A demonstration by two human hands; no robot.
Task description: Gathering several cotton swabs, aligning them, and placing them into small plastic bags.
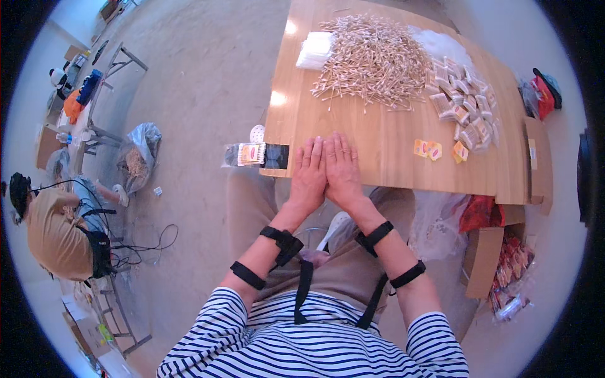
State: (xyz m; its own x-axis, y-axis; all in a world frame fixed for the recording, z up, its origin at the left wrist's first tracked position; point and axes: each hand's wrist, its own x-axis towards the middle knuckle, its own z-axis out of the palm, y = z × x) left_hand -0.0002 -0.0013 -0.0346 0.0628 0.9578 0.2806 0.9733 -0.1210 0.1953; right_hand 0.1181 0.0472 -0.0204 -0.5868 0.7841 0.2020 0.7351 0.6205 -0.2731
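**Left hand (307, 173) and right hand (342, 171) lying side by side at a wooden table (378, 142)**

Both hands are pointing toward 12 o'clock, backs up, fingers straight and close together, inner edges touching. Neither is grasping anything; both are lying flat and free. The fingers are reaching over the table's near edge, though this overhead view is leaving it unclear whether they are pressing on the wood or hovering just above it.

From the hands, a large heap of cotton swabs (372, 69) is spreading at 1 o'clock, across the far part of the table. A white stack (315, 50) is lying against the heap's left side, at 12 o'clock. At 2 o'clock, many small filled packs (462, 114) are crowding beside the heap. Yellow cards (435, 150) are lying at 3 o'clock, apart from the right hand. At 9 o'clock, a swab packet (251, 155) is resting beside a black pad (275, 157) at the table's left edge.

Black bands (408, 274) are circling both forearms. Farther off, between 8 and 9 o'clock, a co-worker (60, 236) is wearing a tan top. At 4 o'clock, a cardboard box (485, 261) is standing below the table.
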